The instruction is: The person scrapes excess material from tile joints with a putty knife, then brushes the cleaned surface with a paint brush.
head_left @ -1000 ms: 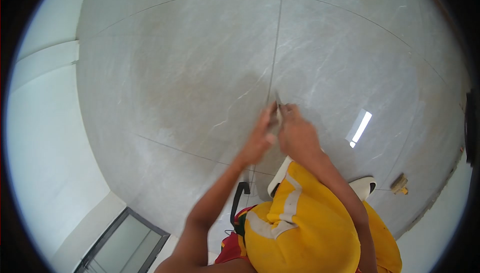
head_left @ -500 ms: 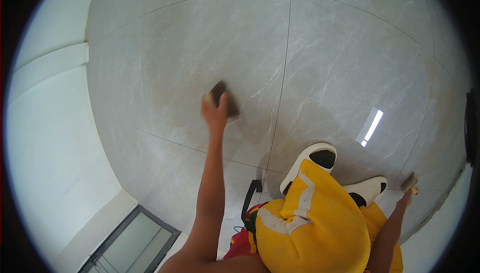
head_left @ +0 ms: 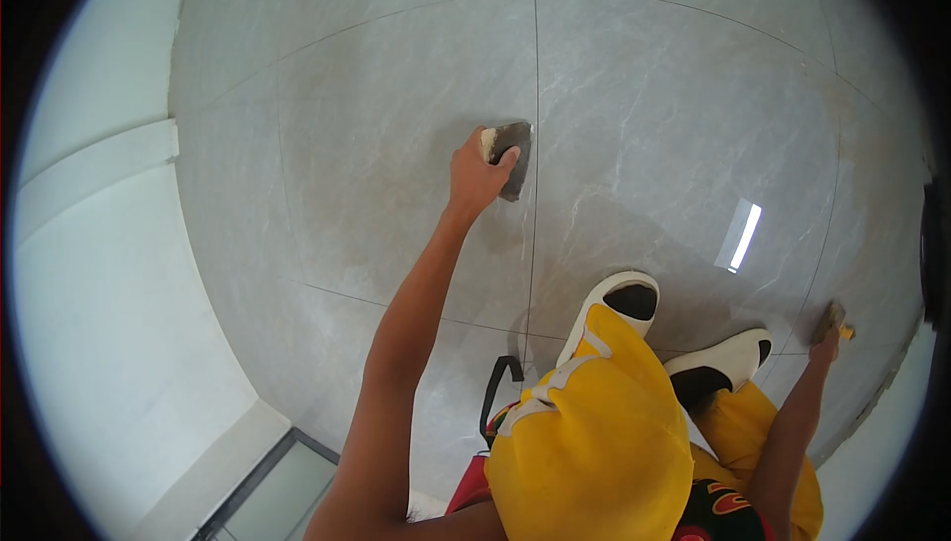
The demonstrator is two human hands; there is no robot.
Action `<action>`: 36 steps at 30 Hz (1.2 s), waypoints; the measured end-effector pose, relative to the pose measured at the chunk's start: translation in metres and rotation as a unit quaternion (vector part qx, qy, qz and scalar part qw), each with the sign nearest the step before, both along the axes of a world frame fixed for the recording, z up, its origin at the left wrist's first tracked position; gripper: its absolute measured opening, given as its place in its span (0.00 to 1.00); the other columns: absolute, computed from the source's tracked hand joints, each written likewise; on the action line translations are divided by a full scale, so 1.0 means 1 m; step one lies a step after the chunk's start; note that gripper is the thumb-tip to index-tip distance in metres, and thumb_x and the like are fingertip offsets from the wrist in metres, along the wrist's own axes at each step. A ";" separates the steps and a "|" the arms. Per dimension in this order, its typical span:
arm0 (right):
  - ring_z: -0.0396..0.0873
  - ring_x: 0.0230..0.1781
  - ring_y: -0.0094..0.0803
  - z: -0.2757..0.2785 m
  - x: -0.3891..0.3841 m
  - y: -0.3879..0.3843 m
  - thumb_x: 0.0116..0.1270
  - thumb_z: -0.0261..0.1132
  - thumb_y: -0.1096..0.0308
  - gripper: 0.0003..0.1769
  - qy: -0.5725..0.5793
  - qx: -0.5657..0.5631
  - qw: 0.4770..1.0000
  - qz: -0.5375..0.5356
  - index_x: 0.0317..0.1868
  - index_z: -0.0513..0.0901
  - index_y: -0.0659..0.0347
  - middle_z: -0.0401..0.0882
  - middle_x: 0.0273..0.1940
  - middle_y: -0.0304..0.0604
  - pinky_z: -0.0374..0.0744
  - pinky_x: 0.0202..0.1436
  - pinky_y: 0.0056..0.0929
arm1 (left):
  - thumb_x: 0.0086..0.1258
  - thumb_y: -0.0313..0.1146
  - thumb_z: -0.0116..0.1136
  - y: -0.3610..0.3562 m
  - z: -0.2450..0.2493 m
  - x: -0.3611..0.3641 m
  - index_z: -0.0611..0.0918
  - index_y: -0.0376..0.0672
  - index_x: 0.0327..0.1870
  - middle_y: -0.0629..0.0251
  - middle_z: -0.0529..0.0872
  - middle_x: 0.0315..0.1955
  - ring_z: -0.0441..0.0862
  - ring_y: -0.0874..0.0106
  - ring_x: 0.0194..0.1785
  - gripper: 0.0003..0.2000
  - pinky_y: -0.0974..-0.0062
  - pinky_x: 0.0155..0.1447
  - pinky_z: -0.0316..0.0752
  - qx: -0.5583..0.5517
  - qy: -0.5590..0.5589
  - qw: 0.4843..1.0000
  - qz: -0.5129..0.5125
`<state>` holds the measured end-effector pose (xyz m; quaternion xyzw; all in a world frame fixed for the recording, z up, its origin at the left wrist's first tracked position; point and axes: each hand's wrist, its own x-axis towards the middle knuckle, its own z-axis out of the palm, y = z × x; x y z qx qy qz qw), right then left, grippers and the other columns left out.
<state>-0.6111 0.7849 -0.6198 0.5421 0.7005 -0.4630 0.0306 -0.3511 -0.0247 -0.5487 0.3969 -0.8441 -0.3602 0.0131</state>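
My left hand (head_left: 483, 176) is closed around a flat dark scraper (head_left: 516, 135) with a pale back edge, my thumb lying across its face. The scraper is on or just above the grey floor tile (head_left: 396, 95), close beside a dark tile joint. Far off to the right, my right hand (head_left: 825, 346) grips a small brownish tool (head_left: 834, 317) with a yellow part; its exact kind is too small to make out. That hand is low near the floor, beyond my right shoe.
My white and black slippers (head_left: 626, 301) stand on the floor below yellow trousers (head_left: 594, 422). A black strap (head_left: 492, 389) hangs beside my leg. A white wall (head_left: 99, 283) runs along the left, with a grey-framed panel (head_left: 272, 491) at lower left. Light reflects off the tiles.
My left hand has moved right and slightly up with the scraper, to beside the tile joint. My right hand appears a little higher and farther right, and the view has shifted slightly.
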 end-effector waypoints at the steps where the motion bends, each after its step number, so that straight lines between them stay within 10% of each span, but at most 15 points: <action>1: 0.68 0.56 0.27 0.002 -0.003 -0.004 0.61 0.68 0.52 0.27 0.009 -0.021 1.000 -0.005 0.60 0.73 0.45 0.70 0.59 0.33 0.71 0.48 0.30 | 0.58 0.36 0.66 -0.002 0.000 0.002 0.79 0.35 0.40 0.52 0.85 0.32 0.85 0.58 0.36 0.15 0.65 0.41 0.77 -0.001 0.038 0.999 0.005; 6: 0.73 0.54 0.25 -0.029 -0.059 0.025 0.69 0.62 0.61 0.18 0.135 -0.297 0.940 0.103 0.57 0.77 0.54 0.74 0.57 0.36 0.76 0.48 0.24 | 0.58 0.36 0.66 -0.011 -0.037 0.037 0.79 0.35 0.39 0.50 0.85 0.32 0.83 0.53 0.36 0.15 0.64 0.42 0.76 0.041 0.196 0.973 0.116; 11: 0.73 0.58 0.30 0.020 -0.081 -0.247 0.68 0.64 0.63 0.23 0.224 -0.289 0.895 0.257 0.60 0.72 0.61 0.74 0.57 0.42 0.75 0.59 0.31 | 0.60 0.33 0.66 0.027 -0.006 -0.003 0.80 0.34 0.39 0.60 0.85 0.31 0.80 0.72 0.34 0.12 0.72 0.40 0.74 0.027 0.070 0.995 0.072; 14: 0.81 0.38 0.27 0.080 -0.029 -0.405 0.65 0.66 0.62 0.17 0.193 -0.224 0.812 0.503 0.50 0.77 0.62 0.81 0.39 0.37 0.81 0.43 0.27 | 0.61 0.34 0.65 0.024 0.000 0.012 0.80 0.34 0.38 0.61 0.84 0.30 0.79 0.72 0.33 0.12 0.72 0.40 0.74 0.029 0.110 0.991 0.068; 18: 0.80 0.36 0.28 0.122 0.098 -0.536 0.64 0.66 0.63 0.15 0.143 -0.288 0.631 0.706 0.44 0.79 0.65 0.82 0.37 0.46 0.78 0.40 0.29 | 0.64 0.34 0.62 0.007 0.030 0.054 0.79 0.32 0.38 0.63 0.82 0.31 0.77 0.74 0.35 0.12 0.73 0.41 0.73 0.028 0.134 0.980 0.143; 22: 0.80 0.43 0.46 0.106 0.206 -0.597 0.57 0.67 0.60 0.22 0.073 -0.155 0.162 0.972 0.52 0.79 0.55 0.81 0.42 0.51 0.77 0.49 0.42 | 0.66 0.34 0.60 -0.004 0.056 0.088 0.79 0.32 0.41 0.62 0.82 0.34 0.76 0.74 0.36 0.12 0.73 0.43 0.72 0.024 0.123 0.964 0.236; 24: 0.80 0.42 0.45 0.069 0.199 -0.633 0.57 0.66 0.62 0.19 0.137 -0.096 0.178 0.970 0.50 0.79 0.56 0.80 0.39 0.50 0.77 0.48 0.45 | 0.68 0.34 0.58 -0.001 0.058 0.100 0.79 0.33 0.43 0.63 0.82 0.33 0.73 0.75 0.35 0.12 0.73 0.41 0.71 0.025 0.120 0.958 0.257; 27: 0.80 0.38 0.46 0.047 0.100 -0.708 0.60 0.66 0.62 0.18 0.302 0.067 0.419 0.854 0.48 0.79 0.62 0.82 0.37 0.50 0.79 0.41 0.41 | 0.69 0.33 0.56 0.023 0.061 0.101 0.79 0.34 0.44 0.61 0.82 0.33 0.76 0.70 0.34 0.11 0.70 0.41 0.72 0.019 0.034 0.972 0.231; 29: 0.81 0.33 0.44 0.076 0.032 -0.743 0.62 0.62 0.63 0.11 0.368 0.184 0.438 0.799 0.41 0.79 0.61 0.82 0.34 0.48 0.80 0.35 0.42 | 0.69 0.31 0.53 0.062 0.053 0.089 0.79 0.36 0.48 0.56 0.83 0.38 0.79 0.63 0.36 0.12 0.68 0.40 0.74 -0.101 -0.171 0.973 0.117; 32: 0.81 0.32 0.46 0.106 -0.012 -0.731 0.60 0.63 0.64 0.11 0.391 0.225 0.430 0.782 0.38 0.79 0.63 0.81 0.33 0.50 0.80 0.35 0.42 | 0.63 0.25 0.49 0.136 0.025 0.050 0.74 0.35 0.58 0.52 0.78 0.48 0.77 0.57 0.48 0.20 0.63 0.51 0.72 -0.209 -0.024 0.973 -0.093; 36: 0.80 0.30 0.50 0.117 -0.011 -0.650 0.57 0.65 0.64 0.13 0.346 0.179 0.523 0.758 0.33 0.77 0.67 0.79 0.30 0.54 0.77 0.34 0.43 | 0.60 0.23 0.50 0.151 0.001 -0.013 0.70 0.29 0.60 0.46 0.74 0.51 0.71 0.53 0.54 0.24 0.59 0.56 0.67 -0.229 -0.036 0.972 -0.044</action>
